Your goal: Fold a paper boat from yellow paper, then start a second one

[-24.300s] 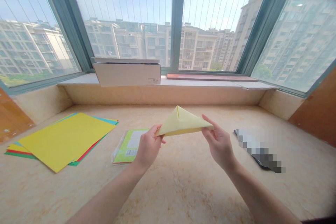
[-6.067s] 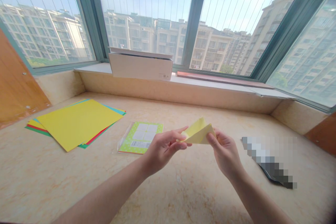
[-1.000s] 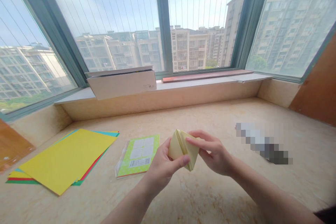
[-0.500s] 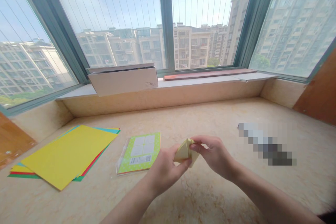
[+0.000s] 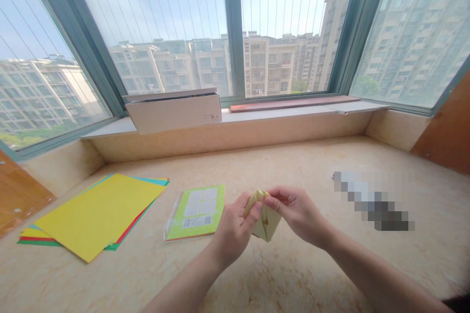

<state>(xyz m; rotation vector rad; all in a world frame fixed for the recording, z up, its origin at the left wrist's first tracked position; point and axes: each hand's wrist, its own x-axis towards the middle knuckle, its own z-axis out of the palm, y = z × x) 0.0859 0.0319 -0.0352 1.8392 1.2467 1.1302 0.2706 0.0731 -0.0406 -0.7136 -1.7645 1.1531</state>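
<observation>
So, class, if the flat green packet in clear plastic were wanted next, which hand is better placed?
Probably the left hand: it is nearer the green packet, while the right hand is beyond the folded pale-yellow paper. Both hands hold that paper, so the left would have to let go first.

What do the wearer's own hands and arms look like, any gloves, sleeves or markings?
Left hand and right hand: ungloved, no ring, watch or marking showing. Left forearm and right forearm: slim, bare as far as visible. Dark patch at the bottom right corner may be a sleeve; can't tell.
</observation>
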